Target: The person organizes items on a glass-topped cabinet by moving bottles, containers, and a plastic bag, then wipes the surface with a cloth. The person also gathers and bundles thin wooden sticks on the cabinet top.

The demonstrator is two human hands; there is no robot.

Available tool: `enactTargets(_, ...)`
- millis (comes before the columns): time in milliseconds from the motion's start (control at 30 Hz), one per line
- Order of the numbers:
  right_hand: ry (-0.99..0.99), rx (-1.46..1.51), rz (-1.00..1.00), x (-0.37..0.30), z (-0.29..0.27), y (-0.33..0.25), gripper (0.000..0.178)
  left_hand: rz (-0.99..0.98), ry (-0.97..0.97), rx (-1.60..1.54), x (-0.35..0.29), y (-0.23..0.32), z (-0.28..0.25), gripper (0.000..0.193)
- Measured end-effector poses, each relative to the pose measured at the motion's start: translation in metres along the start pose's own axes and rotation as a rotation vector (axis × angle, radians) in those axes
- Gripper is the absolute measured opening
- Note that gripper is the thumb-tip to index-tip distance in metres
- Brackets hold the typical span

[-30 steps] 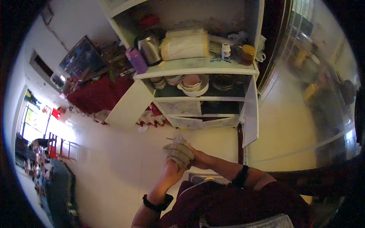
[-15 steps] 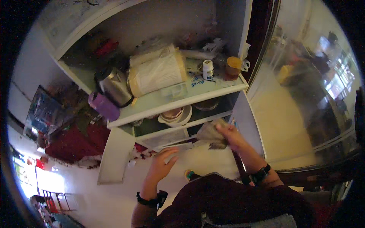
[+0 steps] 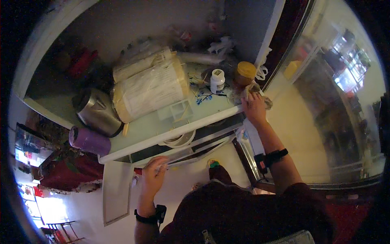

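Observation:
My right hand point(image 3: 255, 109) presses a greyish-brown cloth point(image 3: 267, 103) onto the right end of the pale cabinet shelf point(image 3: 162, 129), its fingers closed over it. Just behind that hand stands a jar with a yellow lid point(image 3: 246, 70). A white plastic bottle point(image 3: 217, 82) is left of the jar. My left hand point(image 3: 153, 175) hangs low in front of the cabinet, near the left door. Its fingers are loosely bent and a little apart, with nothing visible in them.
On the shelf are a steel kettle point(image 3: 96, 112), a purple bottle point(image 3: 88, 140), large plastic-wrapped packs point(image 3: 150, 91) and a small clear tray point(image 3: 175, 112). White bowls point(image 3: 181, 141) sit in the compartment below. The left cabinet door point(image 3: 117, 193) hangs open. A glass panel point(image 3: 325, 110) borders the right side.
My right hand has carried the cloth up from in front of the lower compartment to the shelf's right end. My left hand has shifted slightly left and down. The view has moved closer.

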State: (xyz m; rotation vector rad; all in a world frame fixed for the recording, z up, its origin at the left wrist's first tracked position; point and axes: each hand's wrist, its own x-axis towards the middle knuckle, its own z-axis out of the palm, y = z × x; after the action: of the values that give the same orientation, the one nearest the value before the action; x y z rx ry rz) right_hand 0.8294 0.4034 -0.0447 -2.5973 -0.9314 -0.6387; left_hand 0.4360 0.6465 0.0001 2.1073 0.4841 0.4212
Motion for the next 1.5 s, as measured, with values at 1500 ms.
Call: enactTargets(1500, -0.210, 0.364, -0.459, 0.024, -0.015, -0.093, 0.057, 0.147, 0.525, 0.306, 0.296, 0.072, -0.099, 0.070)
